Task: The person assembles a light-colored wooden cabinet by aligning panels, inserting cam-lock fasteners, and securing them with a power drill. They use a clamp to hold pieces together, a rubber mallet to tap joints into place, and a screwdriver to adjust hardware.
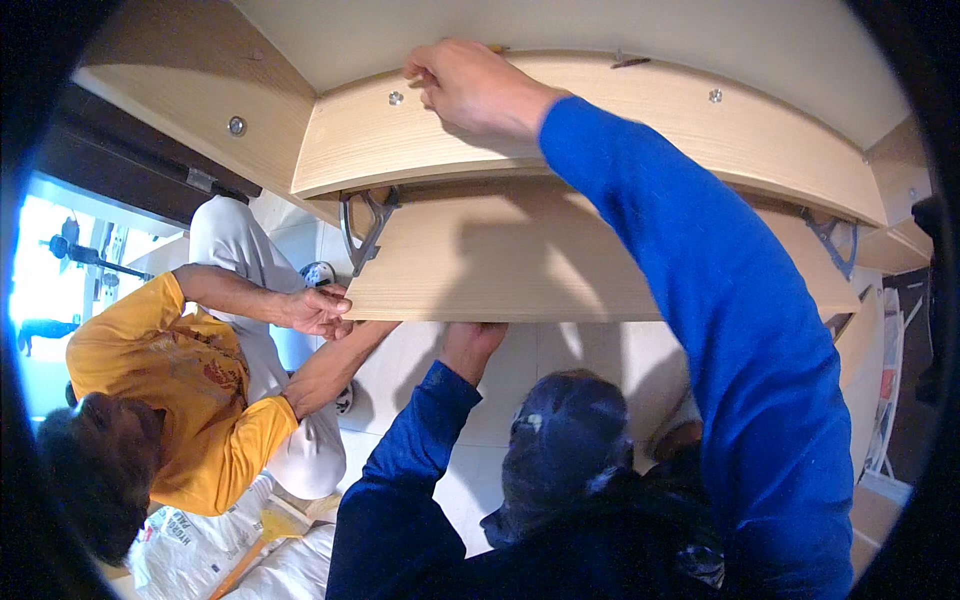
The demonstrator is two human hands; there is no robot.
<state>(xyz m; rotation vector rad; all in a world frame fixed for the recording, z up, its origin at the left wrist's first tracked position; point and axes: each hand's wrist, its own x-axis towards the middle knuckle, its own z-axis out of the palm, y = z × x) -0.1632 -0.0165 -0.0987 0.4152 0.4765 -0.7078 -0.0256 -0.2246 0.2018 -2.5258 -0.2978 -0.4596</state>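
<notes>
Board [620,118] behind right hand [478,88]; silver fitting [396,98] just beside fingers [420,66].

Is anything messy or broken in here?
The orange-handled tool lies on crumpled white bags at the lower left, which looks a bit untidy. I see no clear damage on the pale wooden board, and no spill.

Right hand [465,85] reaches forward (half curled), while left hand [472,348], nearer, is partly hidden.
</notes>
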